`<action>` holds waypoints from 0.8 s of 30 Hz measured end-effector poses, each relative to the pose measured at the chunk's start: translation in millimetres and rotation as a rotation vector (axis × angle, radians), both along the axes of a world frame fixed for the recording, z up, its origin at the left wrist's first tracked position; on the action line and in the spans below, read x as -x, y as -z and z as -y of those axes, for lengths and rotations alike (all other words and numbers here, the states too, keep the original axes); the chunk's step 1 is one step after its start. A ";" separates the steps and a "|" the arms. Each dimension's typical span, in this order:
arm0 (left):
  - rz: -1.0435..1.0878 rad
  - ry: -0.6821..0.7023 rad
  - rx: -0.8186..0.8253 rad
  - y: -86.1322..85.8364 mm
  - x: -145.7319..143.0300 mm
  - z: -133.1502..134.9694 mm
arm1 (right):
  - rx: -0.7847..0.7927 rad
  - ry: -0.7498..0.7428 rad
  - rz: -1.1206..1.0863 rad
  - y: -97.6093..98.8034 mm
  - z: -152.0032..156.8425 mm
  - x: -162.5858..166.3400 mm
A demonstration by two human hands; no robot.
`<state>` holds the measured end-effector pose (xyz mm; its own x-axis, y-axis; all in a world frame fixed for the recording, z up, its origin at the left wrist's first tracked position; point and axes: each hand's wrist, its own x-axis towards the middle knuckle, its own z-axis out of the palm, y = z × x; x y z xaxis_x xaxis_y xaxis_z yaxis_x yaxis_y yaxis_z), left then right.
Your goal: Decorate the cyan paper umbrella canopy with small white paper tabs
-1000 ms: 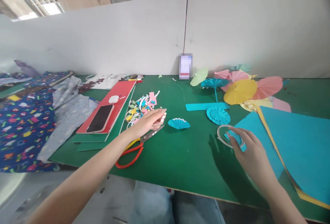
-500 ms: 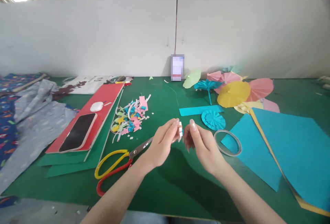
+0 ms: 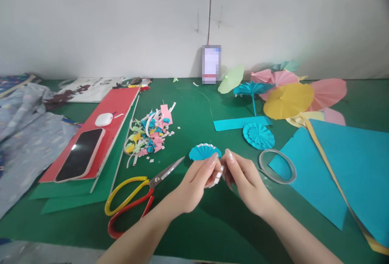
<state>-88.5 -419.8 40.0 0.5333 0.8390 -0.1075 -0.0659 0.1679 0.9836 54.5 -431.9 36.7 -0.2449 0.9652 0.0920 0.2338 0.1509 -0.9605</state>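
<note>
My left hand [image 3: 194, 181] and my right hand [image 3: 244, 179] meet over the green table [image 3: 194, 223], fingertips pinched together on a small white strip of tape [image 3: 218, 174]. Just beyond them lies a pleated blue paper fan [image 3: 203, 151]. A clear tape ring [image 3: 277, 166] rests on the table to the right of my right hand. Scissors with yellow and red handles [image 3: 133, 199] lie to the left of my left hand, blades pointing toward the fan.
A heap of paper scraps [image 3: 150, 132] sits left of centre. A phone [image 3: 80, 154] and a white earbud case [image 3: 103, 119] lie on red card [image 3: 112, 110]. Paper umbrellas [image 3: 287, 99], a blue rosette [image 3: 258, 135] and large blue sheets [image 3: 340, 162] fill the right. Patterned cloth [image 3: 27, 138] at left.
My right hand left the tape ring and both hands came together near the table's front; they now pinch the white strip between them. The view tilted downward.
</note>
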 end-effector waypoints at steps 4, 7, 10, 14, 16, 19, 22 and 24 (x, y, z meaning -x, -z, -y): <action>-0.059 -0.020 -0.013 3.0 1.7 -0.7 | -0.048 -0.014 0.050 -0.5 2.7 -0.6; -0.089 -0.037 -0.015 4.6 2.4 -1.4 | -0.075 -0.008 0.093 -0.3 2.6 -1.3; -0.106 -0.058 -0.024 6.1 1.6 -1.7 | -0.094 0.000 0.115 1.1 1.8 -0.8; -0.127 -0.108 -0.059 8.9 0.2 -3.4 | -0.093 0.037 0.092 3.4 2.2 1.1; -0.141 -0.166 -0.092 9.7 0.3 -5.2 | -0.076 0.067 0.054 4.1 3.1 2.1; -0.139 -0.265 -0.142 8.6 0.8 -7.6 | -0.030 0.086 -0.018 4.2 4.5 2.9; -0.097 -0.329 -0.181 5.4 0.5 -7.9 | 0.015 0.058 -0.088 3.2 5.7 3.0; -0.080 -0.372 -0.215 4.4 -0.1 -7.1 | 0.030 0.036 -0.121 2.7 6.5 3.0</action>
<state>-88.4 -412.7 35.6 0.1880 0.9802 0.0618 -0.0056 -0.0618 0.9981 51.5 -438.4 34.0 -0.1994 0.9758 0.0899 0.1205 0.1155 -0.9860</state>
